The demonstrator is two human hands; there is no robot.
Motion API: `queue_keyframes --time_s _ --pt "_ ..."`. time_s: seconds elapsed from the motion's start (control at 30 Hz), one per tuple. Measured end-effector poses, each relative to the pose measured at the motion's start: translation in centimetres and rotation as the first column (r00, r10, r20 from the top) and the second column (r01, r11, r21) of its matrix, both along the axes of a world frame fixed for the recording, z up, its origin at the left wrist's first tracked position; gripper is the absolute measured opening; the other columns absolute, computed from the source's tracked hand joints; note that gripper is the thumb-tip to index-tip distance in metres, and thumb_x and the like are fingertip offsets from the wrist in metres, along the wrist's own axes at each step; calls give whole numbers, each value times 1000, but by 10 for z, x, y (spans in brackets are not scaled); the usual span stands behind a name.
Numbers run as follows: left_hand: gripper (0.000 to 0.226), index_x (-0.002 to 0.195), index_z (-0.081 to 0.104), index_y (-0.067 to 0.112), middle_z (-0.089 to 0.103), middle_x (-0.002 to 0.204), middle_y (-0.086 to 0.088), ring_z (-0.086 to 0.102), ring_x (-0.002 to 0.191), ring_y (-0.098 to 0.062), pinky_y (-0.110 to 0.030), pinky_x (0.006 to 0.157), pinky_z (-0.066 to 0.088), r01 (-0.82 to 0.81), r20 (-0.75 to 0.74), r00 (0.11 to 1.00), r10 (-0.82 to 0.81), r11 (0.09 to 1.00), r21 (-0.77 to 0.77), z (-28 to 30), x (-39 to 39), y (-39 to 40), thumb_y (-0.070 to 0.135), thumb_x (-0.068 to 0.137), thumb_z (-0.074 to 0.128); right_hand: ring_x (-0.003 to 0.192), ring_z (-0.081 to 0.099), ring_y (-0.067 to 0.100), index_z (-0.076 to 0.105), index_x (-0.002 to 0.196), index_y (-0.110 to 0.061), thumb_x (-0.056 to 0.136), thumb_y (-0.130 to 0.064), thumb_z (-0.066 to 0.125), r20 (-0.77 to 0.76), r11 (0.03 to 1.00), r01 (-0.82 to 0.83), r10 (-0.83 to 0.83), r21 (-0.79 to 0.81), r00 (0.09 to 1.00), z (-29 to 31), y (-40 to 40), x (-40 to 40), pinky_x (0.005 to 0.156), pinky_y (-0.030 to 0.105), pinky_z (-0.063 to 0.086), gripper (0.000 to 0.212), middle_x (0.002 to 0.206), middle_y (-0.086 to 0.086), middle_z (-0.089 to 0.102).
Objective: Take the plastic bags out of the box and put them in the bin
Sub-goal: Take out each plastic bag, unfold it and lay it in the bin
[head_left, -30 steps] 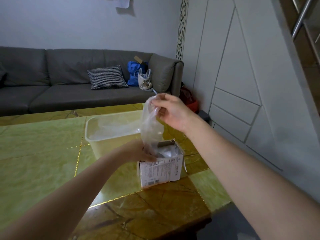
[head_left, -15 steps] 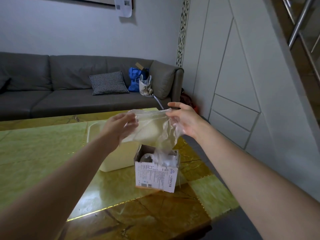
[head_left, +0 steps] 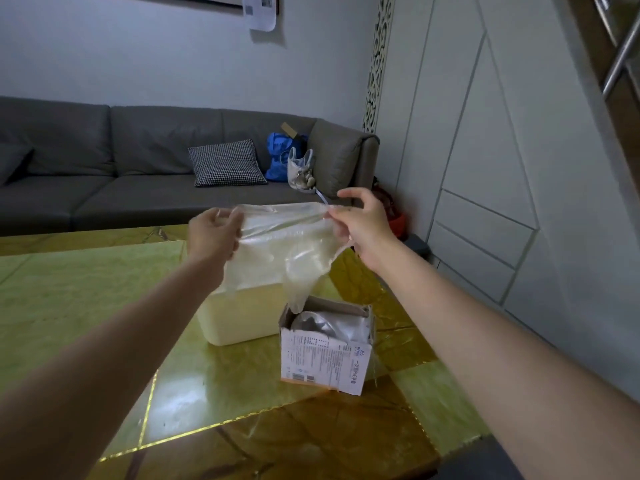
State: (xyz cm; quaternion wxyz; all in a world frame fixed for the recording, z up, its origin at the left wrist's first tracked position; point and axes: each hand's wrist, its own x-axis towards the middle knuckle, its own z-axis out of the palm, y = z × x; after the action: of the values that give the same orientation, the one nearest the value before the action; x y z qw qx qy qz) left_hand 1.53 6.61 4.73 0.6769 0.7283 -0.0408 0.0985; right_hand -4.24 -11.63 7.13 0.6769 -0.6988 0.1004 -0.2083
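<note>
A clear plastic bag (head_left: 284,251) is stretched in the air between both hands, above the cream bin (head_left: 242,320) and the box. My left hand (head_left: 213,235) grips its left top corner. My right hand (head_left: 360,221) pinches its right top corner. The bag's lower tip hangs down to the open top of the small white cardboard box (head_left: 325,355), which stands on the table right of the bin. More crumpled clear plastic (head_left: 325,323) shows inside the box. The bag and my left arm hide most of the bin's opening.
The green and brown marble table (head_left: 86,306) carries the bin and box; its right edge runs close to the box. A grey sofa (head_left: 104,174) with a checked cushion (head_left: 225,162) and bags stands behind. White wall panels (head_left: 485,168) are on the right.
My left hand left the box and took the bag's other corner. Both hands rose and spread the bag wide above the bin; most of the bag has come out of the box.
</note>
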Motion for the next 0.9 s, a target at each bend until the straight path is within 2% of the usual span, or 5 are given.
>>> queue_keyframes --time_s 0.37,0.5,0.57,0.67,0.9 --pt "23 105 63 2 65 97 -18 62 82 -34 -39 77 51 -418 111 900 421 762 494 11 80 78 13 90 49 62 49 15 42 97 -14 92 -1 50 26 898 143 -146 -416 989 -29 19 88 53 29 45 16 81 6 52" --pt "30 113 60 5 62 114 -16 58 107 -32 -34 88 43 -206 348 936 -43 736 645 11 81 51 20 88 60 75 51 23 45 110 -12 93 -2 48 -55 751 16 -69 -661 996 -50 31 109 60 34 41 20 85 5 50" --pt "46 124 54 14 52 129 -8 49 119 -26 -34 96 39 102 125 913 -389 513 852 -1 74 30 32 83 65 75 49 24 43 112 -12 93 -1 43 -92 641 -51 -31 -766 995 -60 37 117 56 32 32 22 83 6 50" --pt "70 140 31 31 32 147 0 34 132 -23 -40 107 33 299 -289 897 -333 -24 954 -29 73 17 45 81 64 76 50 27 41 111 -13 92 4 37 -144 548 -93 -50 -831 988 -71 35 123 53 32 31 26 84 9 50" --pt "67 144 25 24 33 147 -7 38 131 -25 -35 105 35 354 -376 893 -246 -133 926 -63 90 11 25 87 60 114 46 29 42 127 -8 95 -14 52 -291 292 -258 -74 -921 954 -61 26 114 82 34 40 35 127 11 45"
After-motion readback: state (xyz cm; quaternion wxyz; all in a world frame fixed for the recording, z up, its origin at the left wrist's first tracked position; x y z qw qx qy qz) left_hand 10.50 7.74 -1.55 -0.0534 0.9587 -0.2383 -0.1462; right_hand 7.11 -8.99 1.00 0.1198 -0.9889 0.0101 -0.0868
